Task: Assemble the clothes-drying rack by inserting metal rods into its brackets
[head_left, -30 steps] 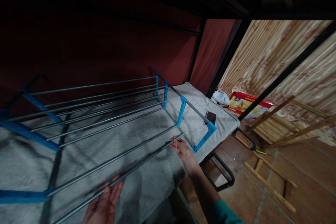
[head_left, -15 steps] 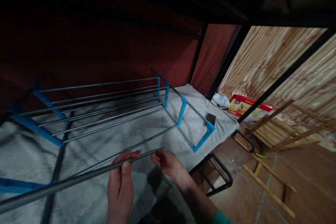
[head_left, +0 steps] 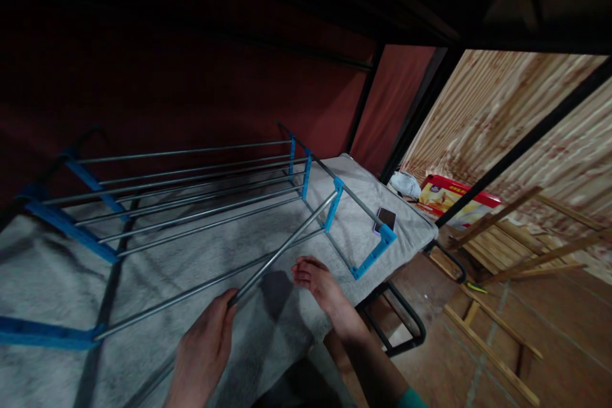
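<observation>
Above the near edge of the grey blanket-covered bed (head_left: 411,220), the closed left hand (head_left: 205,344) grips a slim grey metal tube (head_left: 287,242), while the right hand (head_left: 315,277), loosely open and empty, hovers beside it, where supporting the free end would likely steady it.

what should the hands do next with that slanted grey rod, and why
Probably steady the slanted grey metal rod with the right hand: only the left hand grips it, leaving its far end unheld, while the right is open beside it.
</observation>
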Demonstrator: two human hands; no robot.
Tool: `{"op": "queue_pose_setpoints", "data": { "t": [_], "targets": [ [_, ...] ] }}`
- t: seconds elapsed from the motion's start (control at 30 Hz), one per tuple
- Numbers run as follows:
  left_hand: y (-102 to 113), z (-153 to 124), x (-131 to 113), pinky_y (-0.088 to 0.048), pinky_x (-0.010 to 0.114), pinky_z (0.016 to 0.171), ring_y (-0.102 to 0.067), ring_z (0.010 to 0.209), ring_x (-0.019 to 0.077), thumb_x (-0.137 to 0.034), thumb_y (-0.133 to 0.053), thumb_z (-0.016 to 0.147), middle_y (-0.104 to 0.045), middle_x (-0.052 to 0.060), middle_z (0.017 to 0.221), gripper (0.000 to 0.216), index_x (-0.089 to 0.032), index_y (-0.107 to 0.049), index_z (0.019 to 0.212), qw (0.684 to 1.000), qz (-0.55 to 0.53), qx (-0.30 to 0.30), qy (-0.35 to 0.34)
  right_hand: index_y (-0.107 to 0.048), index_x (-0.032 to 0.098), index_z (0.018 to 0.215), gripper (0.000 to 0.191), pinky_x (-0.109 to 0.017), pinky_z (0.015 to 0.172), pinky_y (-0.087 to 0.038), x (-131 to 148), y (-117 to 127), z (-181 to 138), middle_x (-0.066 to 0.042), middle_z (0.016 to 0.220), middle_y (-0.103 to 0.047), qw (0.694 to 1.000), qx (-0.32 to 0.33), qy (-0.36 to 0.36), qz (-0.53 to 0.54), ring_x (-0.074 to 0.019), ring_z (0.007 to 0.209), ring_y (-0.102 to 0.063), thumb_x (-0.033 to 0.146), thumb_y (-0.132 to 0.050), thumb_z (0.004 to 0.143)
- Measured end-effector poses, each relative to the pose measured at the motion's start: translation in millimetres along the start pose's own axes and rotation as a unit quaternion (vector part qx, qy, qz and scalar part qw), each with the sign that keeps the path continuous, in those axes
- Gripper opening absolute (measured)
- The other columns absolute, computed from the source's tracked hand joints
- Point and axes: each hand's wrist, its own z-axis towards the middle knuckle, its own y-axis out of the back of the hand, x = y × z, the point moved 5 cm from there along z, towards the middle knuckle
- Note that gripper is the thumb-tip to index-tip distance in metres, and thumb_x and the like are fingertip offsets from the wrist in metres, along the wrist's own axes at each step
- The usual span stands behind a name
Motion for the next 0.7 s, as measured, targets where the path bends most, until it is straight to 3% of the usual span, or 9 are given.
{"op": "queue_pose_setpoints", "data": {
  "t": [0.13, 0.37, 0.47, 0.7],
  "targets": [
    [-35, -27, 16, -0.069, 0.035, 0.075, -0.087, 0.085, 0.0258, -0.036, -0.044, 0.118, -0.090, 0.007, 0.106, 0.033, -0.025, -0.074, 0.126, 0.996, 0.052, 0.064, -0.029, -0.080, 0.026, 0.093, 0.037, -0.042, 0.087, -0.062, 1, 10, 1, -0.005, 0.093, -0.085, 0.999, -0.032, 0.023, 0.031, -0.0271, 0.091, -0.078, 0.041, -0.104, 0.069],
    [-80, -29, 19, -0.070, 0.043, 0.099, -0.087, 0.111, 0.0306, -0.013, -0.038, 0.112, -0.087, 0.017, 0.129, 0.050, -0.019, -0.080, 0.140, 0.956, 0.142, 0.251, 0.053, -0.080, 0.026, 0.091, 0.028, -0.040, 0.089, -0.065, 22, 31, 5, -0.002, 0.094, -0.086, 0.990, -0.085, 0.080, 0.082, -0.0253, 0.090, -0.079, 0.031, -0.097, 0.070],
    [-85, -27, 19, -0.068, 0.045, 0.104, -0.086, 0.117, 0.0315, -0.016, -0.036, 0.115, -0.086, 0.017, 0.134, 0.053, -0.018, -0.078, 0.146, 0.943, 0.145, 0.291, 0.075, -0.082, 0.024, 0.096, 0.031, -0.038, 0.086, -0.065, 26, 42, 11, -0.004, 0.098, -0.088, 0.989, -0.110, 0.074, 0.068, -0.0255, 0.092, -0.080, 0.030, -0.098, 0.070],
    [-67, -37, 47, -0.065, 0.045, 0.106, -0.083, 0.121, 0.0324, -0.022, -0.031, 0.115, -0.084, 0.017, 0.136, 0.053, -0.016, -0.074, 0.146, 0.922, 0.177, 0.311, 0.147, -0.067, 0.026, 0.075, 0.034, -0.035, 0.083, -0.066, 19, 61, 30, 0.002, 0.079, -0.081, 0.980, -0.189, 0.039, 0.054, -0.0208, 0.079, -0.077, 0.024, -0.101, 0.070]
  ]
}}
